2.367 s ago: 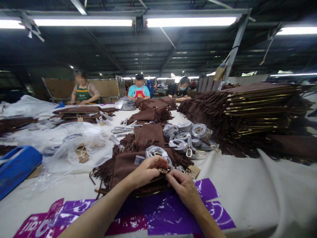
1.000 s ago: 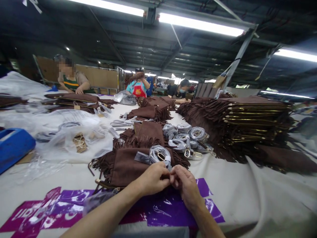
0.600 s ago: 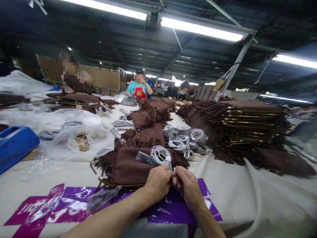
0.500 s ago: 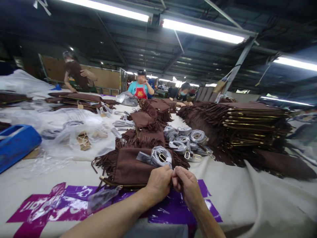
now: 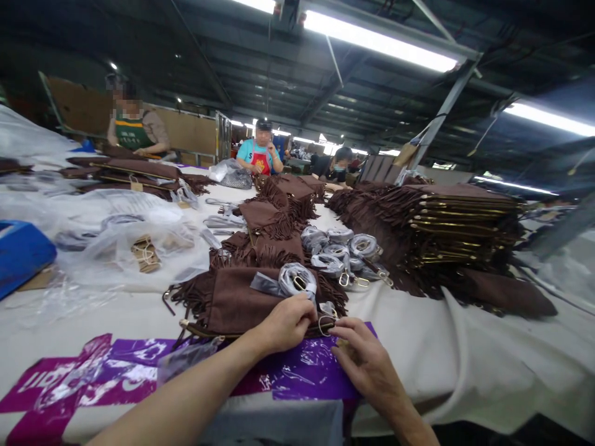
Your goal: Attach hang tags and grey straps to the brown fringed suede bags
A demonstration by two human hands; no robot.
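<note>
A brown fringed bag [image 5: 237,300] lies flat before me, its gold zip edge towards me. On it rests a strap coiled in grey wrapping [image 5: 297,279]. My left hand [image 5: 290,322] is closed at the bag's right front, fingers curled; what they pinch is hidden. My right hand [image 5: 365,356] is just to the right, thumb and fingers loosely around a small tan tag [image 5: 348,350], mostly covered. A thin pale string loop [image 5: 320,326] shows between the hands by the zip end. Beneath is purple plastic film [image 5: 316,378].
Wrapped strap coils [image 5: 341,251] lie beyond the bag. A tall stack of brown bags [image 5: 465,223] stands right. At left are a clear plastic bag holding tan tags [image 5: 146,254] and a blue bin [image 5: 23,257]. Several people [image 5: 260,152] are across the table.
My hands, together at the bag's front half a second ago, have parted. The right moved right and down; a string loop now shows between them. The person at far left has lowered a brown piece.
</note>
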